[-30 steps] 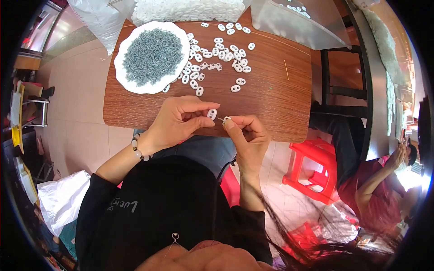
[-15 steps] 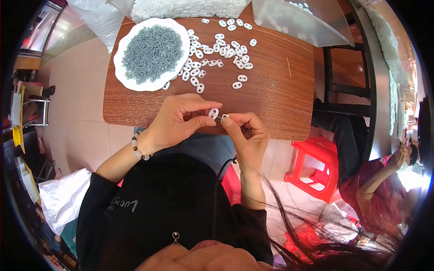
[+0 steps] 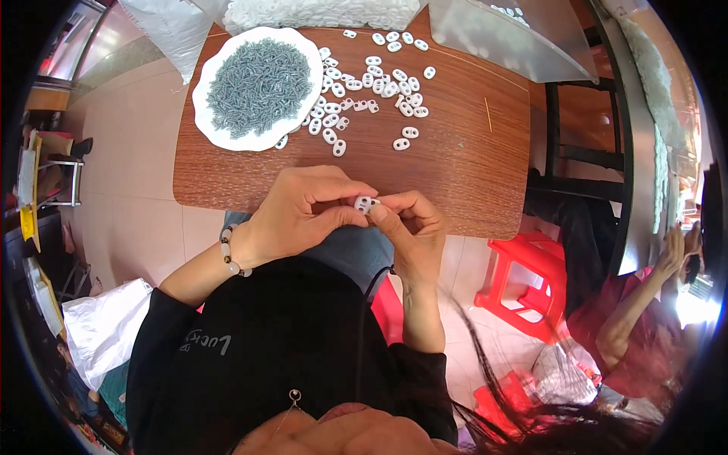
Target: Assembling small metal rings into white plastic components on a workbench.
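Note:
My left hand (image 3: 307, 211) pinches a white oval plastic cord lock shell (image 3: 362, 205) with two holes between thumb and forefinger, just off the table's near edge. Against its right end, my right hand (image 3: 413, 231) closes thumb and forefinger on a small white cord lock insert, mostly hidden by the fingertips. The two parts meet, and the fingers of both hands nearly touch. Beyond them lie several loose white two-hole shells (image 3: 339, 148), with a few smaller white inserts (image 3: 360, 105) among them. A white scalloped plate (image 3: 205, 114) holds a heap of small grey metal springs (image 3: 258, 87).
The brown wooden table (image 3: 470, 174) bears a translucent bin (image 3: 500, 42) and a mass of white pieces (image 3: 318, 14) at its far side. A thin yellowish stick (image 3: 488, 114) lies right. Red stools (image 3: 523, 288) stand right, near another person's arm (image 3: 633, 322).
The gap between the shell and the small insert, where a thin spring showed, has closed. Both hands have come together, slightly lower in view.

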`<state>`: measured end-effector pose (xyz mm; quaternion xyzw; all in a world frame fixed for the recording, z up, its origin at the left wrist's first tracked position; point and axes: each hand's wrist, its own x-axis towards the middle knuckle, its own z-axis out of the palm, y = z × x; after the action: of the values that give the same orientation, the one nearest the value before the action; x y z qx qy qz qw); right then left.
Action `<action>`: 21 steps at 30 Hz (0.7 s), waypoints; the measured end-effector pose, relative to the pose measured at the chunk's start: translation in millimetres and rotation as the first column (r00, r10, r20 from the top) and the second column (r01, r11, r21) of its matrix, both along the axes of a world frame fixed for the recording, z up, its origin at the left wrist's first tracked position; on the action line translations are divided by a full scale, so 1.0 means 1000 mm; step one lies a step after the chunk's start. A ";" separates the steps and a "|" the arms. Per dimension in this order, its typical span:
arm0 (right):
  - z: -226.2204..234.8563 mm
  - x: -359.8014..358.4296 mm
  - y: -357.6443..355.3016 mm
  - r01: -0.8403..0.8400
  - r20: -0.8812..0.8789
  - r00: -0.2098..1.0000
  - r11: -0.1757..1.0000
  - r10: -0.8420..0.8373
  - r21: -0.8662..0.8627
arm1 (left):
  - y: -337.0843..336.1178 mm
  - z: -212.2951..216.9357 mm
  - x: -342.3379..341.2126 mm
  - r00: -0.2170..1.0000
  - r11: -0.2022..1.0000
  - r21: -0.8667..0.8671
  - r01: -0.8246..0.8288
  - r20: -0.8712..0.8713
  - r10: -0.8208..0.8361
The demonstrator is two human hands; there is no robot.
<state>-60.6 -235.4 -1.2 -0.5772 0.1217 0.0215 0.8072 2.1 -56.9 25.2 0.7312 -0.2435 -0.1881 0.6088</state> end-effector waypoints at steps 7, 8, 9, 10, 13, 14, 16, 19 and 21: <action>-0.009 0.002 -0.011 -0.190 -0.018 0.979 0.940 0.203 0.282 | 0.000 0.006 -0.006 0.995 0.998 -0.065 -0.015 0.100 0.021; -0.010 0.002 -0.012 -0.193 -0.017 0.978 0.940 0.206 0.282 | 0.000 0.006 -0.007 0.992 0.998 -0.065 -0.016 0.124 0.024; -0.010 0.002 -0.012 -0.229 -0.014 0.970 0.924 0.245 0.308 | 0.000 0.006 -0.008 0.992 0.998 -0.067 -0.018 0.125 0.027; -0.010 0.002 -0.013 -0.263 -0.010 0.959 0.905 0.282 0.333 | 0.001 0.005 -0.009 0.987 0.999 -0.050 -0.021 0.159 0.029; -0.004 0.005 -0.013 -0.318 0.006 0.935 0.827 0.356 0.464 | 0.001 0.004 -0.009 0.969 0.999 -0.031 -0.042 0.242 0.048; -0.004 0.006 -0.012 -0.319 0.006 0.934 0.827 0.358 0.463 | 0.000 0.004 -0.009 0.955 0.998 -0.028 -0.057 0.289 0.063; -0.004 0.005 -0.011 -0.355 0.034 0.919 0.789 0.392 0.501 | 0.000 0.007 -0.008 0.944 0.999 0.006 -0.050 0.327 0.045; -0.010 0.001 -0.013 -0.383 0.039 0.906 0.777 0.421 0.500 | -0.001 0.005 -0.007 0.911 0.999 0.028 -0.043 0.413 0.027; -0.016 -0.002 -0.011 -0.377 0.048 0.907 0.758 0.417 0.532 | -0.002 0.000 -0.011 0.888 0.999 0.012 -0.037 0.458 0.027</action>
<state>-62.2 -246.8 -17.1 -0.3432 0.0153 0.2459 0.9064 -8.5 -59.1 24.7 0.7652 -0.3660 -0.0028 0.5297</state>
